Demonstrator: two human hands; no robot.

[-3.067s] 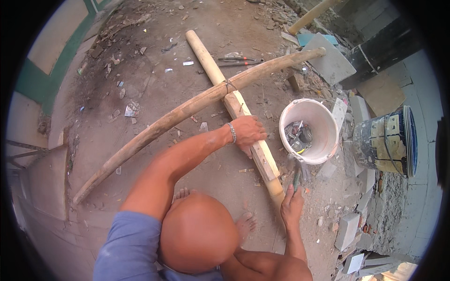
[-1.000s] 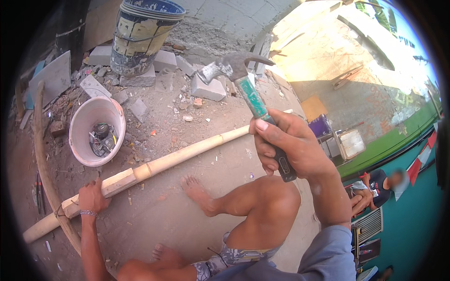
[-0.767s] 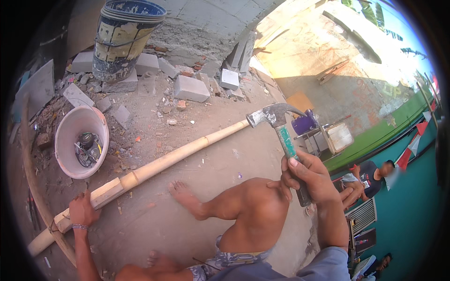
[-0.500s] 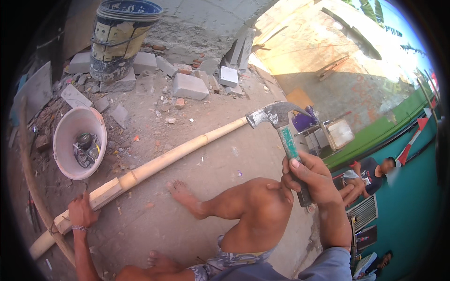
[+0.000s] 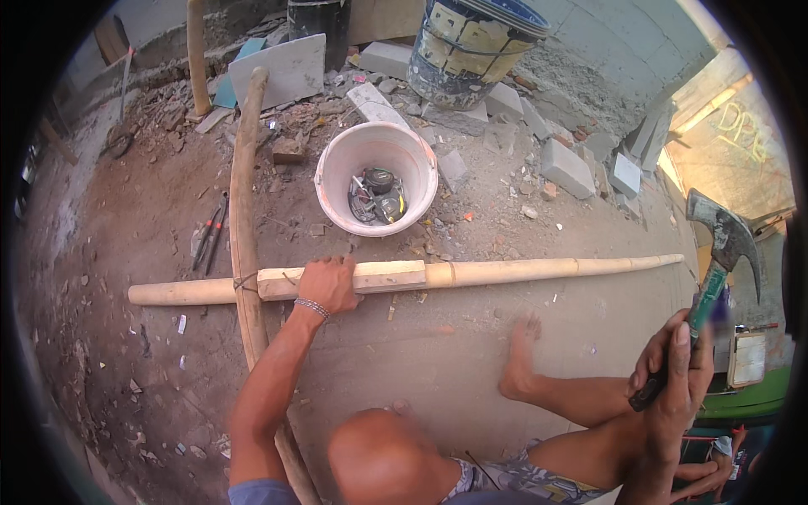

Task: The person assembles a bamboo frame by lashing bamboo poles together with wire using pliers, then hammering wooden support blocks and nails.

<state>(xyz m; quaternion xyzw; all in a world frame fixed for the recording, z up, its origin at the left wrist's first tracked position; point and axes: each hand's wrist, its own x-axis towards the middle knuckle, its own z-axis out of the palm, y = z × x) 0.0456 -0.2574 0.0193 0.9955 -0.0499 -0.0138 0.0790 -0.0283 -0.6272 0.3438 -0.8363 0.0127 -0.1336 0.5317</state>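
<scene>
My left hand (image 5: 328, 284) is closed over a short squared wood block (image 5: 391, 276), which lies along a pale bamboo pole (image 5: 522, 271) on the ground. Just left of that hand, a thin dark wire tie (image 5: 245, 284) binds the pole where a longer, darker pole (image 5: 245, 177) crosses it. Some thin nail-like bits stick out near the block's left end. At the right, my right hand (image 5: 677, 362) is wrapped round the green and black handle of a claw hammer (image 5: 725, 236). The hammer is raised, its metal head up and well away from the block.
Beyond the block stands a whitish bucket (image 5: 331, 189) with tape measures and small tools inside. Long-handled pliers (image 5: 209, 234) lie left of the darker pole. A paint-stained bucket (image 5: 459, 63), grey blocks (image 5: 568, 167) and rubble line the wall. Another person (image 5: 715, 471) sits at lower right.
The view has swung left, so the bamboo pole now runs nearly level across it and the whole darker pole shows. Left hand stays on the block; the hammer stays raised in the right hand.
</scene>
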